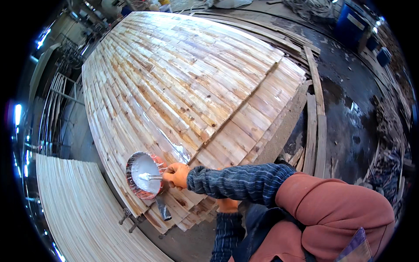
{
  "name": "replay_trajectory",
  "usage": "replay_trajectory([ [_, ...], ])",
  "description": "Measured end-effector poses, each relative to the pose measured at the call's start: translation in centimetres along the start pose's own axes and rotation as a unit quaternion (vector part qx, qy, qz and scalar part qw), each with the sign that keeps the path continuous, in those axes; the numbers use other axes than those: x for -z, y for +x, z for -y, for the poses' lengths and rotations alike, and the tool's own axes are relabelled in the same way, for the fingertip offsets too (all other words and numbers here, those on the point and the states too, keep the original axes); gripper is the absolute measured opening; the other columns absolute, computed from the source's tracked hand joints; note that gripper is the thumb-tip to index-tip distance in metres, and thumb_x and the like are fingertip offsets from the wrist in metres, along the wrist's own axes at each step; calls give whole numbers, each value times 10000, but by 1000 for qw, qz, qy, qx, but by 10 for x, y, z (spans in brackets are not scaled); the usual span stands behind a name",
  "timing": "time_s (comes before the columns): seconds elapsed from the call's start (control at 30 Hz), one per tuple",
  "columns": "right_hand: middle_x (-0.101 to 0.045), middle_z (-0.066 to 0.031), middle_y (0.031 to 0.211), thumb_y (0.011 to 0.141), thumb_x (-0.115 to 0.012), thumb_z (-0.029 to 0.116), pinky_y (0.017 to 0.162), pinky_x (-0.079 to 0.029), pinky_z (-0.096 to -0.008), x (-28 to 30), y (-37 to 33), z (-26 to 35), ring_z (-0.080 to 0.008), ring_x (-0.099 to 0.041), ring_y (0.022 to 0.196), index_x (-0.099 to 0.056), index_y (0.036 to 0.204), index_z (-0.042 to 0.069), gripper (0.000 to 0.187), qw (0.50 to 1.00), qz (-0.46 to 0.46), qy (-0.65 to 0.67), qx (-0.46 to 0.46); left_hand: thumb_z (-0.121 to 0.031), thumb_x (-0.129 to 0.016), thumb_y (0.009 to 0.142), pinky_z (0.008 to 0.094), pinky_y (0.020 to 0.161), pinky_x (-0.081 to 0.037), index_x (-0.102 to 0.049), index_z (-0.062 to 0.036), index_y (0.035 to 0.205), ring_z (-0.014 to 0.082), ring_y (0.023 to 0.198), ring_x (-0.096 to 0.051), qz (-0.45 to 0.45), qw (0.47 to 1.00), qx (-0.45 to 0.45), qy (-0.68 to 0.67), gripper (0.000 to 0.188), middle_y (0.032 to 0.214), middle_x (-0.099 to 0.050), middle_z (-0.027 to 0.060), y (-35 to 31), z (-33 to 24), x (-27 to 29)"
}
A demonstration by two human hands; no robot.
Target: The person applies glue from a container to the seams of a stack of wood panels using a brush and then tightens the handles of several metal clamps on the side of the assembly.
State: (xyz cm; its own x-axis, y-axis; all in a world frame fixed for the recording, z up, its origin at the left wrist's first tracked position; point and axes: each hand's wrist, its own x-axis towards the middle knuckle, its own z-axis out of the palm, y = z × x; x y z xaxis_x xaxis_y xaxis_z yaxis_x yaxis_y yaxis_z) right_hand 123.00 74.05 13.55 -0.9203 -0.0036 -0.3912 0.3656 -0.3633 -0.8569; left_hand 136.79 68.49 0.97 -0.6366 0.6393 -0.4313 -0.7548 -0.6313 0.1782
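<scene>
Right arm (244,181) stretched leftward, the right hand (176,175) gripped a tool (154,177) dipped in a white-filled bucket (136,190) at the near edge of stacked boards (187,78), which spread wide beyond; the left hand (227,205) was half hidden beneath, its grip impossible to tell.

No lettering, number or sign can be read here. Out on the floor (338,61), well beyond the far right corner of the board stack (183,74), a pale, label-like patch (357,16) is shown on a blue barrel (347,25), but it is seen too small, and whether anything is printed there cannot be told.
</scene>
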Motion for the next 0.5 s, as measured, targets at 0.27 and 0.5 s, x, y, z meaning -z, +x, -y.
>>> replay_trajectory([
  [0.27,-627,-45,716,928,-619,368,442,-429,-265,157,-26,79,-97,-541,500,-635,1026,40,343,984,96,147,5,-536,-595,903,508,1122,-326,-434,-97,1386,299,1341,-408,-174,980,-68,-69,672,1420,-467,126,216,64,-156],
  [0.5,-582,-38,694,954,-605,241,438,-393,-232,326,-38,131,-85,-491,482,-603,1141,-34,332,987,16,150,52,-296,-603,929,445,647,-473,-645,-94,1066,291,753,-595,-272,960,-65,-20,248,886,-629,92,245,90,-267],
])
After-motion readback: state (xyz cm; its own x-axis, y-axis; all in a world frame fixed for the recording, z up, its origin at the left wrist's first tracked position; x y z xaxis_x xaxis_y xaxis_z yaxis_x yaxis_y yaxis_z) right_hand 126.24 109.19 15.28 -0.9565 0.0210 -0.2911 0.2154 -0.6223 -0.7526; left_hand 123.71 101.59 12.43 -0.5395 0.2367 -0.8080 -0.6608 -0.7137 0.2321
